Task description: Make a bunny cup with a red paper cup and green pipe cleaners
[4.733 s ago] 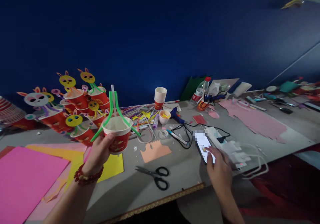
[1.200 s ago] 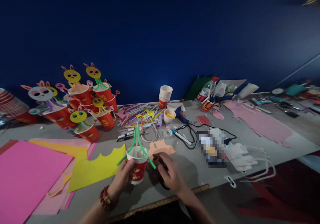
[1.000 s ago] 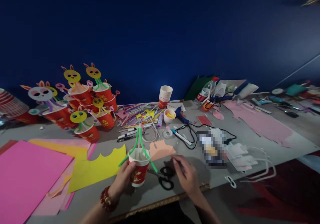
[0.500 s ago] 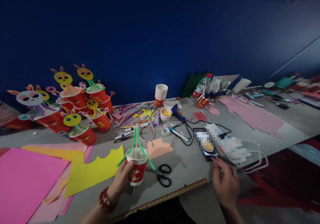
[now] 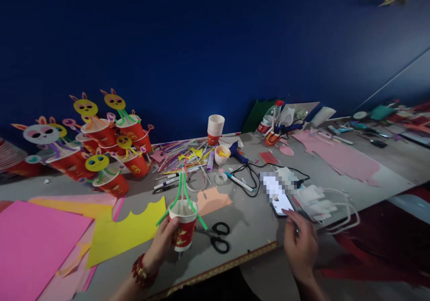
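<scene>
My left hand (image 5: 164,237) is wrapped round a red and white paper cup (image 5: 183,239), held over the front of the table. Bent green straws (image 5: 182,193) rise from the cup, and two ends hang out over its rim on either side. My right hand (image 5: 300,242) is at a phone (image 5: 279,200) lying on the table, with a fingertip on the lower part of its lit screen. That hand's other fingers are loosely bent, and something small and shiny shows between them. Black-handled scissors (image 5: 220,237) lie just right of the cup, their blades partly hidden behind it.
Finished-looking cups with rabbit faces (image 5: 110,182) stand at the left. Yellow paper (image 5: 126,234) and pink paper (image 5: 40,247) lie in front. Behind are loose straws (image 5: 178,155), a cup stack (image 5: 215,128), a glue gun (image 5: 239,153) and a bottle (image 5: 268,119). White chargers (image 5: 314,198) sit right of the phone.
The phone's screen has turned from a picture with dark areas to a mostly white page. My right hand has shifted slightly left; my left hand still holds the cup.
</scene>
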`<state>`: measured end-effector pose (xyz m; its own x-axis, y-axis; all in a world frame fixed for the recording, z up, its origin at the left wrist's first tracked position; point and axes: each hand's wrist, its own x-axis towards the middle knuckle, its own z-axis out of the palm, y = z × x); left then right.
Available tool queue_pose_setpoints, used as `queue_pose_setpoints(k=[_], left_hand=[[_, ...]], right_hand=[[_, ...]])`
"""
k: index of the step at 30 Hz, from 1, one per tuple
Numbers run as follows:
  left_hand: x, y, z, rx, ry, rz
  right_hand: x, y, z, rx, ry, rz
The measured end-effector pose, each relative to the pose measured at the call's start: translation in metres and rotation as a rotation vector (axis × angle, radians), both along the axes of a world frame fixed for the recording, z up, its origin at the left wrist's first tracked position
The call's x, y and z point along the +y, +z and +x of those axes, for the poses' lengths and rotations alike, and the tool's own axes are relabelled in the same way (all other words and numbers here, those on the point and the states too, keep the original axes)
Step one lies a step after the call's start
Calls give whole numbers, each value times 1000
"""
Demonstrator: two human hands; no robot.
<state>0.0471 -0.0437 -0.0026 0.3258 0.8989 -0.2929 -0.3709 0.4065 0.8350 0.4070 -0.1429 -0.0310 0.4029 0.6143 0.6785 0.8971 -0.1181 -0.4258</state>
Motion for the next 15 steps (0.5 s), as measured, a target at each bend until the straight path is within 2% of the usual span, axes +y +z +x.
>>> queue_pose_setpoints(k=[15], left_hand=[[-1, -12, -3, 24, -7, -3]], right_hand=[[6, -3, 16, 77, -13, 0]])
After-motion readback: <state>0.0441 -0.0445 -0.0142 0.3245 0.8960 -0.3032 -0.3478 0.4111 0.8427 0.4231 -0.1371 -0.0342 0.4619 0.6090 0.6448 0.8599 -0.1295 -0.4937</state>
